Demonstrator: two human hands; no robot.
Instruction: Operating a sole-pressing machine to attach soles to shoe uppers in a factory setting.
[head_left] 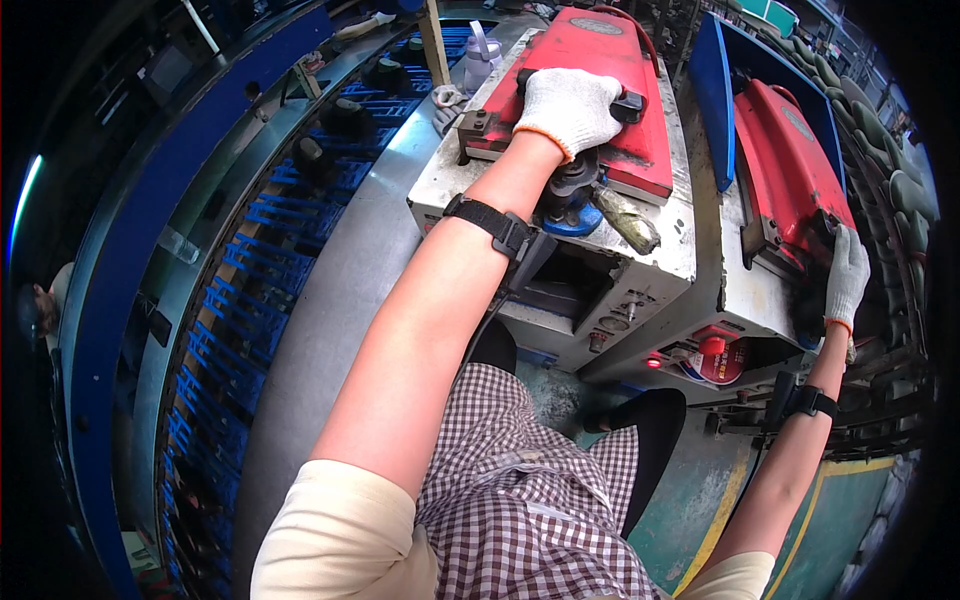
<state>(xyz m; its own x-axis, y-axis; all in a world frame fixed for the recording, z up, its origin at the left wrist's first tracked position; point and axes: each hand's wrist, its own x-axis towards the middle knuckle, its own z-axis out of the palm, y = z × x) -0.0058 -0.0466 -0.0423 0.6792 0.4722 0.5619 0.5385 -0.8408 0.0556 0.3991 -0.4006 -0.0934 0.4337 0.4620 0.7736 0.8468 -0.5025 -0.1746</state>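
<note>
My left hand [572, 110], in a white knitted glove, is closed around the black handle [629, 107] across a red machine cover [600, 45]. That cover lies on a white machine body [655, 235]. Under my wrist is a dark fitting on a blue round base [574, 220], with a worn, wrapped piece [628, 218] beside it. Off to the right, my gloved right hand [847, 278] grips the black handle [825, 224] of a second red cover [790, 150]. Its fingers are partly hidden by the back of the hand.
A conveyor with blue racks [245, 290] runs along the left, beside a grey metal ledge [310, 370]. A lilac bottle [482, 58] and grey gloves [448, 105] stand near the first machine. A red button [712, 345] sits on the second machine's front. Racked dark-green rounded pieces [908, 190] line the far right.
</note>
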